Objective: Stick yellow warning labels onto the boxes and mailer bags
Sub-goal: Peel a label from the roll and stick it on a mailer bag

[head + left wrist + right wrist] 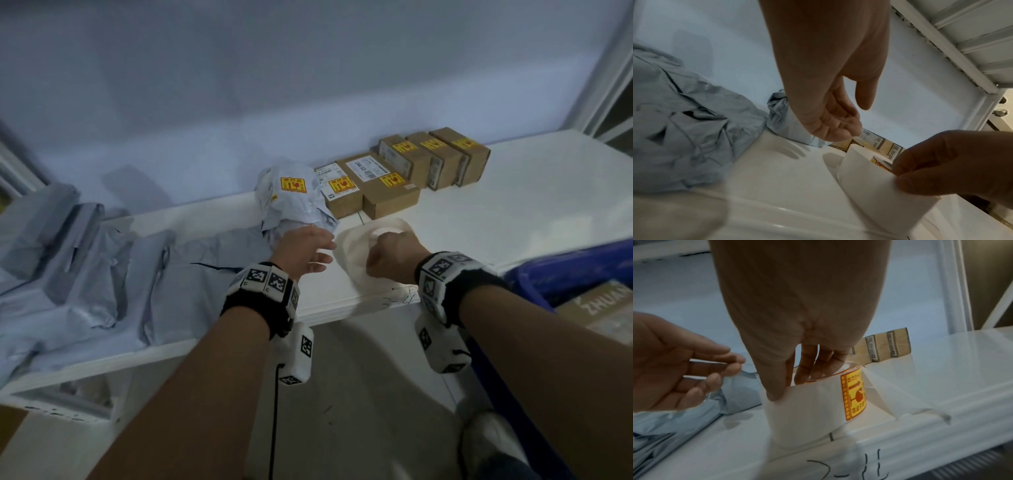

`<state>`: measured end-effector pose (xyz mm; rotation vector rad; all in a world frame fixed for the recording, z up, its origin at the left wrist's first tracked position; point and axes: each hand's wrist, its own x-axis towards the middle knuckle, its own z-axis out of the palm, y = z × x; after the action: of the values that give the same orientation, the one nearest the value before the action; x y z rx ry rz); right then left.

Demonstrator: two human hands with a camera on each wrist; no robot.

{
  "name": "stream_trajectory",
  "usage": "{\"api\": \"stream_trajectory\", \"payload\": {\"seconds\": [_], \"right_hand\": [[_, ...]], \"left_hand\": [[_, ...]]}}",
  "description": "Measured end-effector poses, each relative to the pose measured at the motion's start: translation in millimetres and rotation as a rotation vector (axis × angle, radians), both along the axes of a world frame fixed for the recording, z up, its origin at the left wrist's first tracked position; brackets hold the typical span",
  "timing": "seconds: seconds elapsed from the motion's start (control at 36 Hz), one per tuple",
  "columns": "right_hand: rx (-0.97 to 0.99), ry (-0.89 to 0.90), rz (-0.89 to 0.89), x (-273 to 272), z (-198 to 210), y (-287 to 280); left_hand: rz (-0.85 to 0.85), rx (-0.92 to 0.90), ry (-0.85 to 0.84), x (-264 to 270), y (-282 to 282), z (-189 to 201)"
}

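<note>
A roll of yellow warning labels [854, 395] on white backing [352, 253] stands on the white table near its front edge. My right hand [380, 246] grips the roll, thumb on the outer backing [869, 178] and fingers [805, 369] inside the core. My left hand [322, 251] hovers just left of the roll, fingers relaxed and holding nothing; it also shows in the right wrist view [694, 369]. Behind it stands a grey mailer bag [291, 198] bearing a yellow label. Several brown boxes [376, 192] with yellow labels line the wall.
Several flat and crumpled grey mailer bags [102, 260] cover the table's left half. A blue crate [565, 274] holding a cardboard box [603, 308] sits at the right, below table level. The table's front edge [342, 310] runs under my wrists. A wall stands behind.
</note>
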<state>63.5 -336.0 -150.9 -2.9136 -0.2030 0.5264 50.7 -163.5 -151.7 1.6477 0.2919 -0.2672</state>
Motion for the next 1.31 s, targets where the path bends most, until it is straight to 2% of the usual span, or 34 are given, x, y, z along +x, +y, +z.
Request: {"api": "stream_trajectory", "payload": {"seconds": [0.11,0.25,0.47,0.58,0.72,0.86,1.03,1.17,1.22,1.31], "right_hand": [[0.035,0.035,0.020,-2,3,0],[0.056,-0.053,0.071,-10,6,6],[0.327,-0.117,0.075,-13,12,44],[0.391,-0.073,0.128,-13,9,73],[0.476,-0.016,0.184,-14,1,116],[0.536,0.062,0.243,-19,-1,160],[0.621,0.125,0.229,-17,-9,199],[0.702,0.234,0.193,-15,-22,222],[0.714,0.252,0.172,-13,-28,229],[0.702,0.283,0.161,-14,-34,234]], "left_hand": [[-0.010,0.034,0.000,-5,1,-2],[0.020,0.068,0.013,-7,8,-4],[0.161,0.001,0.024,-12,37,-1],[0.195,0.076,-0.019,-17,64,-2],[0.328,0.176,-0.016,-19,107,-5],[0.488,0.170,0.013,-22,147,-8],[0.513,0.279,0.137,-30,183,-10],[0.483,0.321,0.130,-34,204,-12],[0.494,0.296,0.140,-32,214,-22],[0.537,0.277,0.154,-14,246,-62]]}}
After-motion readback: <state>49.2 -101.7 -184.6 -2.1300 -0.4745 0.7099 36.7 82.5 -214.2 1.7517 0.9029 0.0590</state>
